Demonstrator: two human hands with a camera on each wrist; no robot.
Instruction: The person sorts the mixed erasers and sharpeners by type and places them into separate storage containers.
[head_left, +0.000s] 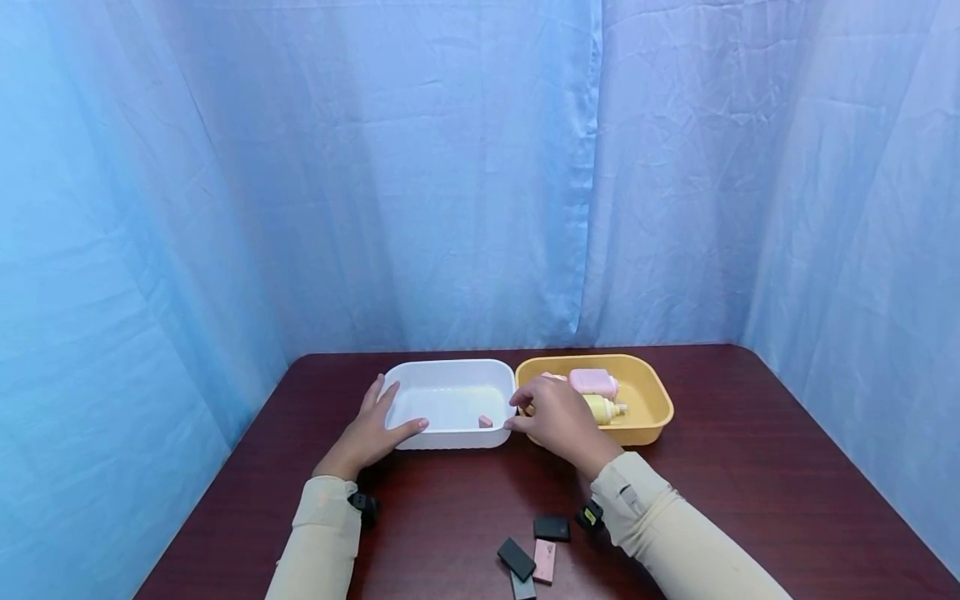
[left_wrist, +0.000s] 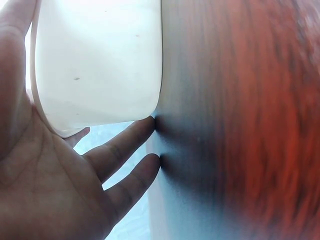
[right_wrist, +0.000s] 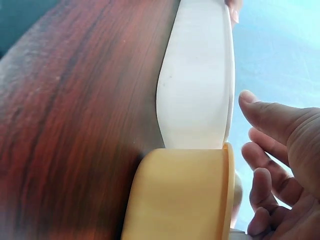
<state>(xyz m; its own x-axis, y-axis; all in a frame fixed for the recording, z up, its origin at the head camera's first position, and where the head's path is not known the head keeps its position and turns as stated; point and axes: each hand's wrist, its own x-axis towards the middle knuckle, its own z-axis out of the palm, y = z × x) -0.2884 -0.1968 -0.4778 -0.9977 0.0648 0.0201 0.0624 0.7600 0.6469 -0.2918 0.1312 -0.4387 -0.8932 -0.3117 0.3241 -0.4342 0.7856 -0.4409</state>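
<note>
At the left end of a white plastic tray (head_left: 450,439), my left hand (head_left: 375,427) spreads its thumb over the front rim. Its straight fingers lie along the tray's left side; in the left wrist view, two fingertips reach the tabletop beside the white wall (left_wrist: 100,65). Inside the tray, near its front right, lies a small pink piece (head_left: 486,422). My right hand (head_left: 564,422) hovers where the white tray meets a yellow tray (head_left: 651,400). In the right wrist view, thumb and loosely bent fingers stand apart, holding nothing visible.
The yellow tray holds a pink bottle (head_left: 592,382) and a yellow bottle (head_left: 602,409), partly hidden by my right hand. Near the front lie a black block (head_left: 551,527), a dark block (head_left: 516,558), a pink block (head_left: 545,561) and a grey one (head_left: 523,587). Blue curtains (head_left: 465,183) surround the table.
</note>
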